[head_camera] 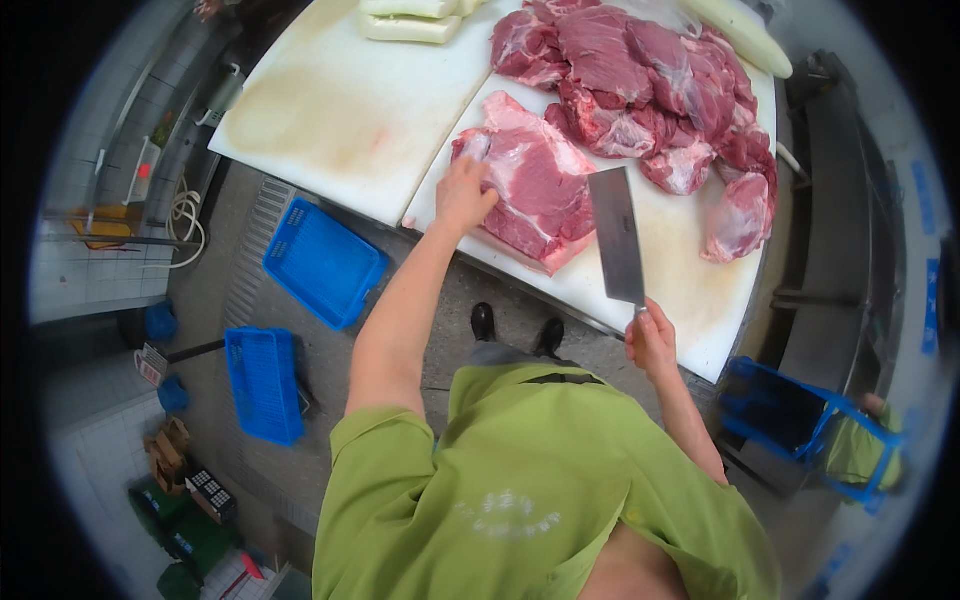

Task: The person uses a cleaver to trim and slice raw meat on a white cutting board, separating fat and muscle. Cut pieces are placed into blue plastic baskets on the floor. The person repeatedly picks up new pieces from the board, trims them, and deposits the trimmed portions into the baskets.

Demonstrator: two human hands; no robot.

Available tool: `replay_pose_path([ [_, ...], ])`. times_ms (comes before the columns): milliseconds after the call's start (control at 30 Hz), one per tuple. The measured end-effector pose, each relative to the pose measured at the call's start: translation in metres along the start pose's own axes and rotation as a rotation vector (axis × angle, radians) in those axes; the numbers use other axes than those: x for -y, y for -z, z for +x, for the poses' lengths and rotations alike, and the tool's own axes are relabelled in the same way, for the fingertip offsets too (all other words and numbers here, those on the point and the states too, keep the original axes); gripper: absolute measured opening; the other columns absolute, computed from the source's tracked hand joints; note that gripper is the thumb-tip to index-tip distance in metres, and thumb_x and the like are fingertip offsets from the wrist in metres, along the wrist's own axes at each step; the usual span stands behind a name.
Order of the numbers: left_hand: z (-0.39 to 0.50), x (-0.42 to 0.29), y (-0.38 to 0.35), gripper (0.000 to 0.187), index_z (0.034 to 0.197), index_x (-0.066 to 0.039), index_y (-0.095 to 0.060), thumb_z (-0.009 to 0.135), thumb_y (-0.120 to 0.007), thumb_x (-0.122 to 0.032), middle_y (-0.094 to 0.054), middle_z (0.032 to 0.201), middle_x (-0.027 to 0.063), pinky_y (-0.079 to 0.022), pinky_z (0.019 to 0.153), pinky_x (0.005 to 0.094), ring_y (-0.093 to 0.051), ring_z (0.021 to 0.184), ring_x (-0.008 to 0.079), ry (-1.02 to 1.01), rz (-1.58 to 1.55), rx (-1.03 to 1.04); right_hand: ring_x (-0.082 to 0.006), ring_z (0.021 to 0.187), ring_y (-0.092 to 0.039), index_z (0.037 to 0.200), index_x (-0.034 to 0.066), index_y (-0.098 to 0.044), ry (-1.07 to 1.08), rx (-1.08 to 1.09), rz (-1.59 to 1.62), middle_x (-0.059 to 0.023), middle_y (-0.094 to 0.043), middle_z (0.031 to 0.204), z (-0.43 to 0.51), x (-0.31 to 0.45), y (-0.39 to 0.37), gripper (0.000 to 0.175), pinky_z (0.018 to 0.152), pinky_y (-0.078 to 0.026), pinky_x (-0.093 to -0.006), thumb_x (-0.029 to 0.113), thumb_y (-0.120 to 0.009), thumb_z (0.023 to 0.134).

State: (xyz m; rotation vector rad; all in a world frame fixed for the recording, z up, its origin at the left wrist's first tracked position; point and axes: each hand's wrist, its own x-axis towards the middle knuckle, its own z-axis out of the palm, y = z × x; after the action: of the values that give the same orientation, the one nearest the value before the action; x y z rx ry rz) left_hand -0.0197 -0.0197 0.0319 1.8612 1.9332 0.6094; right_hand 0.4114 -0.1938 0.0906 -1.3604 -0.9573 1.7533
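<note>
A large slab of raw meat [532, 187] with a pale rind lies near the front edge of the white cutting board [675, 300]. My left hand [466, 195] touches its left end, fingers bent over the edge; whether they grip it is hard to see. In my right hand [651, 337] is the handle of a cleaver [619, 232], its broad steel blade pointing away from me, just right of the slab. Behind the slab, a heap of raw meat pieces [645, 82] covers the back right of the board. One piece of meat [739, 217] lies at the right edge.
Pale peeled gourd-like pieces [411, 26] lie at the back of a second white board [330, 97]. A long pale vegetable [742, 34] lies behind the meat. Blue plastic crates [326, 262] stand on the floor at left. At right is a blue-framed container [780, 412].
</note>
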Motion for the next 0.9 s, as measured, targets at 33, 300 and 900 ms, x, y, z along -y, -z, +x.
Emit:
replay_pose_path([
  [33, 0.012, 0.006, -0.002, 0.050, 0.124, -0.003, -0.070, 0.082, -0.078, -0.028, -0.062, 0.140, 0.0193, -0.049, 0.114, 0.0510, -0.058, 0.136, 0.0385, 0.171, -0.046, -0.065, -0.0136, 0.058, -0.055, 0.160, 0.0059, -0.049, -0.022, 0.014, -0.011, -0.0071, -0.062, 0.081, 0.004, 0.007, -0.008, 0.054, 0.049, -0.047, -0.0276, 0.034, -0.056, 0.115],
  [300, 0.071, 0.025, -0.003, 0.054, 0.116, 0.002, -0.079, 0.077, -0.083, -0.034, -0.075, 0.129, 0.0256, -0.060, 0.101, 0.0469, -0.074, 0.120, 0.0398, 0.564, -0.272, 0.182, -0.0108, 0.056, -0.054, 0.158, 0.0041, -0.051, -0.044, 0.105, -0.207, -0.0029, -0.062, 0.081, 0.030, 0.037, -0.044, 0.058, 0.051, -0.046, -0.0264, 0.042, -0.056, 0.114],
  [900, -0.010, 0.040, -0.007, 0.037, 0.122, 0.001, -0.068, 0.085, -0.071, 0.003, -0.073, 0.113, 0.0074, -0.055, 0.088, 0.0338, -0.069, 0.099, 0.0200, 0.610, -1.285, -0.735, -0.0110, 0.049, -0.052, 0.155, 0.0084, -0.054, -0.091, 0.272, -0.449, -0.0020, -0.059, 0.076, 0.174, 0.115, -0.168, 0.051, 0.042, -0.039, -0.0264, 0.038, -0.051, 0.114],
])
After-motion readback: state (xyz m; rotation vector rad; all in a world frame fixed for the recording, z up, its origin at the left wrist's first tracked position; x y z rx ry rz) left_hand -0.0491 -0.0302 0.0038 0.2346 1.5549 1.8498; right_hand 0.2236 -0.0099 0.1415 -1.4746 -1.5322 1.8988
